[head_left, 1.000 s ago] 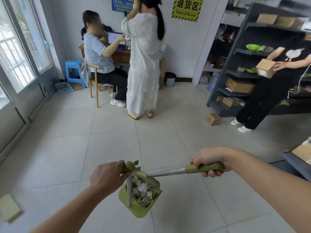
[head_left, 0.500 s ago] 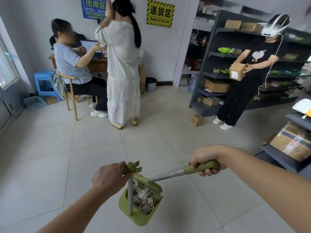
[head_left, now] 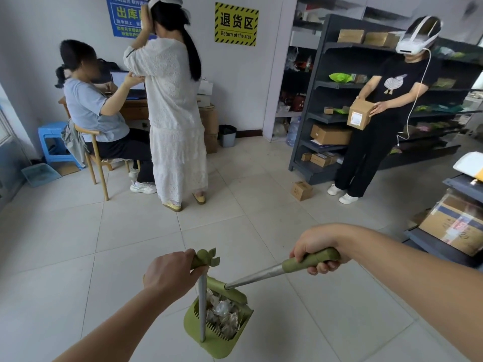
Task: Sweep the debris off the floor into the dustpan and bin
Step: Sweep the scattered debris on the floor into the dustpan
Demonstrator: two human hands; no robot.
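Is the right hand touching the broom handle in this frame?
Touching. The head view shows the right hand with its fingers curled round the green grip at the top of the broom handle.

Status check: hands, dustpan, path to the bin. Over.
Left hand grips dustpan handle, right hand grips broom. Dustpan holds debris. Bin at far wall; person in white stands near the route.

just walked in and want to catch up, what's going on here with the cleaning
A person is cleaning the floor. Their left hand holds the green dustpan by its upright handle; their right hand grips the broom handle. Crumpled debris already lies in the dustpan. A grey bin stands by the far wall.
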